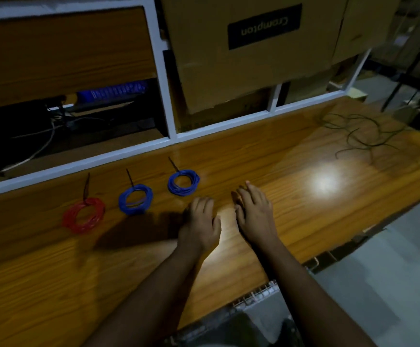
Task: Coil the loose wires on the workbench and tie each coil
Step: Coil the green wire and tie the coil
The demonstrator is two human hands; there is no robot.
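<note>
Three tied coils lie in a row on the wooden workbench (53,284): a red coil (84,216) at the left, a blue coil (135,199) in the middle and a second blue coil (183,182) to its right. A dark tie tail sticks up from each. A loose dark wire (359,134) sprawls tangled at the far right of the bench. My left hand (200,221) and my right hand (254,214) rest side by side on the bench, just right of the coils. Both hold nothing, fingers relaxed.
A white shelf frame (166,96) runs along the back of the bench, holding a large cardboard box (241,71) and a dark compartment with cables (41,136). The bench's front edge drops to a grey floor (379,271) at the right. A bright light spot (325,182) glares on the wood.
</note>
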